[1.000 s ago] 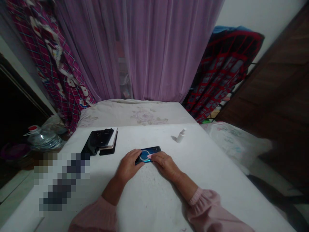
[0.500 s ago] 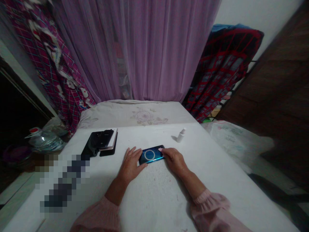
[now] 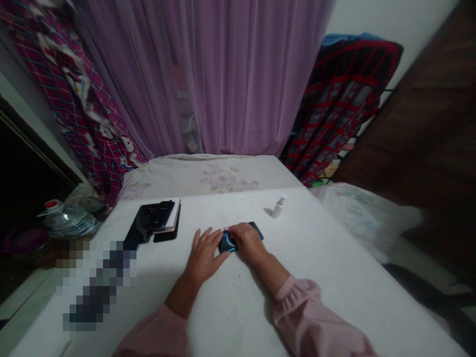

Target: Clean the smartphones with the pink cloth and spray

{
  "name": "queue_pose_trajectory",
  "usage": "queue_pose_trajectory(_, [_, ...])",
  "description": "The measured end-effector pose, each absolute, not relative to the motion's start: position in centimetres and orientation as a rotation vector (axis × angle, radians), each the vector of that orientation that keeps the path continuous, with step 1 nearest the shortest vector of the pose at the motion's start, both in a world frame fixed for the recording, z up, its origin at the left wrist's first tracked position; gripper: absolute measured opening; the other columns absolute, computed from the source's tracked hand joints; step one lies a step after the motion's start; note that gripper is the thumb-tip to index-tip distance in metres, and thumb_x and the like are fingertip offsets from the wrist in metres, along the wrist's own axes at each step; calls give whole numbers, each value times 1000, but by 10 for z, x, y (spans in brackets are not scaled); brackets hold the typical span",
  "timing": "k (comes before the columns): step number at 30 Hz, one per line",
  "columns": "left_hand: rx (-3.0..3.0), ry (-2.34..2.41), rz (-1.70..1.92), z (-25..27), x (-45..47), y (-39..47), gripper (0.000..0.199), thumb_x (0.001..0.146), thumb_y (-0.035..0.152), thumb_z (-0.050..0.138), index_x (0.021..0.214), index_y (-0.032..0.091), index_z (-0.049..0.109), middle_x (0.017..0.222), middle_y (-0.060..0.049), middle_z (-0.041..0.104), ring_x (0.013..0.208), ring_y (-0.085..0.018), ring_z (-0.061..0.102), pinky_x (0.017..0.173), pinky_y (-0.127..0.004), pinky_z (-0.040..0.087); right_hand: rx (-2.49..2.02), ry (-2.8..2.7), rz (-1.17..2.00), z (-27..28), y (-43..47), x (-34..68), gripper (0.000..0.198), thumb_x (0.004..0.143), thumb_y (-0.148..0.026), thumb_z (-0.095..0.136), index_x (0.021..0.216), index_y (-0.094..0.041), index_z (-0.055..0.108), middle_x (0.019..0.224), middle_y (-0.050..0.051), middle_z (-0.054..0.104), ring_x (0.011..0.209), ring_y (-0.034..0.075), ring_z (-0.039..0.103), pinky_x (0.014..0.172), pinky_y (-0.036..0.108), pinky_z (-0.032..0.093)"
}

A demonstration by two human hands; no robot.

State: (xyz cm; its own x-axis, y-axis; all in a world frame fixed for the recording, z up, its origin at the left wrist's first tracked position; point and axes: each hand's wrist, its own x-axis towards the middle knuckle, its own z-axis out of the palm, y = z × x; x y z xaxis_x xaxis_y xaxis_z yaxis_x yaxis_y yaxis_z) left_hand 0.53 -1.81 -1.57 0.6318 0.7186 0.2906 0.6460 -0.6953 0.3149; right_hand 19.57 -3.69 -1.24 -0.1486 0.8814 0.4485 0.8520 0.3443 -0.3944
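Location: blue phone (image 3: 225, 244), flat on white table (image 3: 238, 302) | Grip: our left hand (image 3: 203, 254) holds its left end, thumb to fingers; our right hand (image 3: 248, 241) lies across it, closure unclear | Risk: uneven right-hand pressure could skid it loose

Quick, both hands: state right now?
Left hand: open, thumb and fingers bracketing one end of the glossy blue rectangular phone.
Right hand: closed, pinching a small pink item, mostly hidden, over it.
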Motion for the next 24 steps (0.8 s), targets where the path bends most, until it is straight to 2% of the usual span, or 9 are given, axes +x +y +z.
queue_pose_trajectory(7, [2654, 1169, 612, -14, 6, -20, 50, 85, 43, 63, 130, 22, 55, 132, -9, 59, 132, -31, 42, 115, -57, 18, -1692, -1940, 79, -6, -37, 227, 27, 82, -9, 59, 102, -22, 72, 92, 5, 74, 87, 21, 65, 81, 31, 48])
queue_pose_trajectory(17, [2675, 1188, 609, -17, 4, -18, 49, 85, 38, 62, 130, 20, 53, 130, -11, 61, 128, -31, 47, 114, -59, 20, -1676, -2000, 93, -1, -29, 159, 17, 87, -14, 57, 95, -18, 71, 88, 7, 73, 86, 21, 64, 79, 31, 46])
queue_pose_trajectory(24, [2710, 1142, 672, -22, 0, -15, 50, 86, 42, 61, 129, 19, 55, 129, -11, 62, 126, -32, 50, 113, -61, 23, -1668, -1905, 95, -7, -50, 210, 18, 89, -16, 56, 96, -21, 71, 84, 4, 72, 82, 18, 63, 77, 29, 44])
